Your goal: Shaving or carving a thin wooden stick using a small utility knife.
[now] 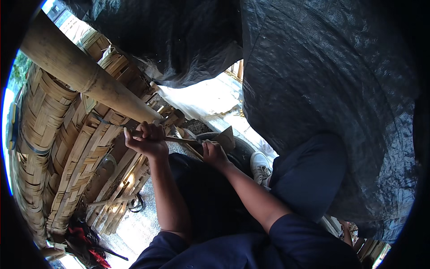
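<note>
My left hand (147,140) is closed round the wooden handle of what looks like a trowel, its thumb pointing up along the end. Closer to the blade, my right hand (215,154) has its fingers closed on the same tool. The trowel's flat, pointed grey-brown blade (226,139) sticks out past my right hand, over a dark round tub (244,152). The tub's contents are mostly hidden by the blade and my hand.
A thick bamboo pole (89,74) slants down from the upper left beside rolled woven bamboo panels (45,112). Black plastic sheeting (322,80) hangs across the right. Bamboo strips (118,197) lie at lower left. My white shoe (260,167) is near the tub.
</note>
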`<state>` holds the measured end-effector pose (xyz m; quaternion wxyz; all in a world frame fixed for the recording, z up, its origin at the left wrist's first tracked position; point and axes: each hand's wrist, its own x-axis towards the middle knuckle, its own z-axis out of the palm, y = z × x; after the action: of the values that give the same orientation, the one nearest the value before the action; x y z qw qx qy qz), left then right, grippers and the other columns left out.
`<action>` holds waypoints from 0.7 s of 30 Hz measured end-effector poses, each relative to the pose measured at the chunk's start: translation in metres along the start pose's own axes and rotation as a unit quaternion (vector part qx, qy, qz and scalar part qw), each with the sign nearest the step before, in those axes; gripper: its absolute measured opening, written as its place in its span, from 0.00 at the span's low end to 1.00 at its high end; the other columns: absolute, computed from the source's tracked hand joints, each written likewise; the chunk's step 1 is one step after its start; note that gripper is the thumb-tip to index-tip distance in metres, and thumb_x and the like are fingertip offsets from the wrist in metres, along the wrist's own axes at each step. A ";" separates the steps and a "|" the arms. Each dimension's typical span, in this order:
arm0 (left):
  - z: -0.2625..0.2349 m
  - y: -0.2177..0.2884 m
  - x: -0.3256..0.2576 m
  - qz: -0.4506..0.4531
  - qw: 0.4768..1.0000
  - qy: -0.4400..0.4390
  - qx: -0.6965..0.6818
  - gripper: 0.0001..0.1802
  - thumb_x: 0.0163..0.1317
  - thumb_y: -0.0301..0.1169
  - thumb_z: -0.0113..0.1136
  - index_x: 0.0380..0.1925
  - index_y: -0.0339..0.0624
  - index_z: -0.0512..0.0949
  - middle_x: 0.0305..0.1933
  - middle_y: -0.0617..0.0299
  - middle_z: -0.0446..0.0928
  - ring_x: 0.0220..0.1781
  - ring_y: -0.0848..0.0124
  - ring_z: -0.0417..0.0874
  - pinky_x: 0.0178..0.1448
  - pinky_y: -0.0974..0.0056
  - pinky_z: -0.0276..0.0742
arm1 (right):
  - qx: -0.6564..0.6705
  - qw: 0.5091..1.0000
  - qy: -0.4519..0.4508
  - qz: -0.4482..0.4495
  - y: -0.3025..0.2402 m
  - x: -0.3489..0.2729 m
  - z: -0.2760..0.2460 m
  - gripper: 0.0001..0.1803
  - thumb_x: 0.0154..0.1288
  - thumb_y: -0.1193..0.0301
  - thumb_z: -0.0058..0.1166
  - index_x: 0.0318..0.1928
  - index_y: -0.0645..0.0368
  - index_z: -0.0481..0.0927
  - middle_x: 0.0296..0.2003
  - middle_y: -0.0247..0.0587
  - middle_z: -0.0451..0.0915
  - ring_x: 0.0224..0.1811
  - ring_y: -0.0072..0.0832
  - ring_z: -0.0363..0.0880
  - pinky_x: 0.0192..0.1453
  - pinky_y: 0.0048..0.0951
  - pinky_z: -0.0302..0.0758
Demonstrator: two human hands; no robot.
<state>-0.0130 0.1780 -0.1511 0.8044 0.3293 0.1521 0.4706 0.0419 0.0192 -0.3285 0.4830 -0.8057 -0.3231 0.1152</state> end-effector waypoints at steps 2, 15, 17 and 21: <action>0.005 -0.004 -0.007 -0.004 1.000 -0.007 0.005 0.32 0.61 0.62 0.31 0.09 0.51 0.52 0.07 0.72 0.43 0.10 0.77 0.40 0.15 0.67 0.37 | -0.091 0.994 -0.049 -0.032 0.045 -0.016 -0.012 0.14 0.68 0.68 0.40 0.29 0.65 0.72 0.24 0.62 0.74 0.33 0.55 0.76 0.35 0.49 0.70; 0.018 -0.016 -0.009 -0.007 0.999 -0.017 0.032 0.32 0.61 0.62 0.30 0.08 0.51 0.50 0.09 0.72 0.43 0.09 0.76 0.41 0.15 0.68 0.38 | -0.032 0.999 -0.036 -0.011 0.043 -0.014 -0.013 0.15 0.69 0.67 0.39 0.30 0.65 0.72 0.26 0.61 0.75 0.34 0.58 0.75 0.34 0.50 0.70; 0.017 -0.018 -0.009 0.001 1.000 -0.019 0.025 0.32 0.61 0.62 0.31 0.08 0.51 0.51 0.09 0.72 0.43 0.10 0.76 0.40 0.15 0.68 0.38 | -0.044 0.999 -0.024 0.001 0.046 -0.005 -0.012 0.15 0.69 0.68 0.39 0.29 0.65 0.71 0.25 0.60 0.74 0.33 0.57 0.75 0.33 0.50 0.69; 0.005 -0.009 -0.005 0.014 0.999 0.022 0.020 0.32 0.61 0.62 0.32 0.09 0.51 0.52 0.08 0.72 0.44 0.10 0.77 0.40 0.15 0.69 0.38 | 0.027 0.998 -0.047 -0.035 -0.013 0.012 -0.010 0.14 0.69 0.68 0.40 0.29 0.65 0.70 0.25 0.61 0.73 0.31 0.57 0.75 0.32 0.51 0.68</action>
<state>-0.0072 0.1691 -0.1535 0.7876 0.3369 0.1747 0.4854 0.0508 0.0245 -0.3110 0.4927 -0.7741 -0.3702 0.1445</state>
